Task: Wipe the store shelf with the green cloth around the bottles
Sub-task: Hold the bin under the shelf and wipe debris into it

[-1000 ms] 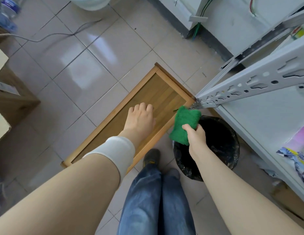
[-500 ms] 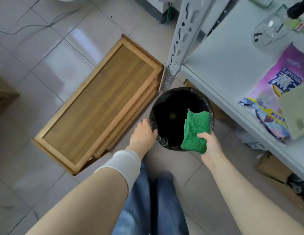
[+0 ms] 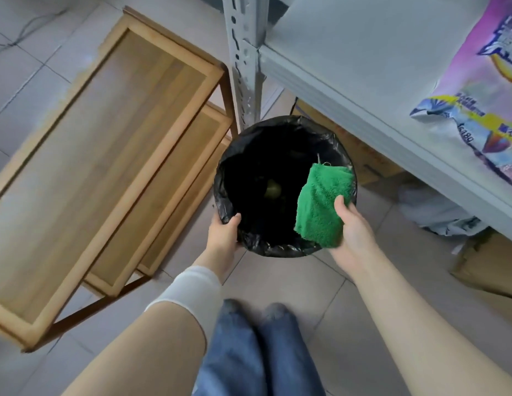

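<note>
Over the black-lined bin (image 3: 280,251), right hand (image 3: 354,232) is pinching a folded, fluffy green cloth (image 3: 320,207); left hand (image 3: 223,235) is gripping the rim.

Bare shelf (image 3: 363,52) board lies open at one o'clock, bounded by the purple packet (image 3: 483,90) at two. The steel post (image 3: 243,52) stands at twelve, the bin (image 3: 277,122) dead centre, the wooden rack (image 3: 100,155) from eight to eleven.

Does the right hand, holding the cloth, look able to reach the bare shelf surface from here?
Probably yes. The right hand grips the green cloth over the bin, close beside the shelf, with nothing between them; the purple bag lies further along.
</note>
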The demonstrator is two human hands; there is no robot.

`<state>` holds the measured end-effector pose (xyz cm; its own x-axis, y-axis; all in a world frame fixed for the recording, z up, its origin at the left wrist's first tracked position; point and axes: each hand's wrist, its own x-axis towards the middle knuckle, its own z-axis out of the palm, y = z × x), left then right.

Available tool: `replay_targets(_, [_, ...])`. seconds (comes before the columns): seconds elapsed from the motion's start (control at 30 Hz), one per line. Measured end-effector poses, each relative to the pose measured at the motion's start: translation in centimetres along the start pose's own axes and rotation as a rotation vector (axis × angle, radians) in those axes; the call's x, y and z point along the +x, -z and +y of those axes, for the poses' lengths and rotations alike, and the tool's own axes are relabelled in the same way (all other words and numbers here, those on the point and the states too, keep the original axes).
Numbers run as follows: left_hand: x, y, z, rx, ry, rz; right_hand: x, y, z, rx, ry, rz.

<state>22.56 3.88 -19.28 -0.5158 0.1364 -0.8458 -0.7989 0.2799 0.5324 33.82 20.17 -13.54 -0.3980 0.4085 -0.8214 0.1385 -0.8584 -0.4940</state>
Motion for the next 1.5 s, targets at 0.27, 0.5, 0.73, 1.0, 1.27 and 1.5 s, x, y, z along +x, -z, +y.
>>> replay_targets(0.27, [-4.1, 1.0, 1.5, 0.100, -0.074, 0.012, -3.9, -0.1, -2.8, -0.028, 0.033, -0.082])
replay_targets(0.5, [-19.2, 6.4, 7.7, 0.323, -0.111, -0.089, -18.1, -3.1, -8.6, -0.165, 0.070, -0.179])
replay_targets(0.73, [-37.5, 11.8, 19.8, 0.674, -0.285, -0.177, -37.8, -8.7, -15.6, -0.311, 0.308, -0.198])
replay_targets(1.0, [-52.4, 13.0, 32.7, 0.741, -0.406, -0.422, -54.0, -14.9, -22.6, -0.307, 0.372, -0.210])
replay_targets(1.27, [-59.1, 10.5, 40.9, 0.807, -0.508, -0.540, -63.3, -17.6, -30.6, -0.347, 0.528, -0.288])
replay_targets(1.5, [-59.1, 7.0, 45.4, 0.843, -0.563, -0.573, -64.8, -17.1, -35.8, -0.310, 0.599, -0.316])
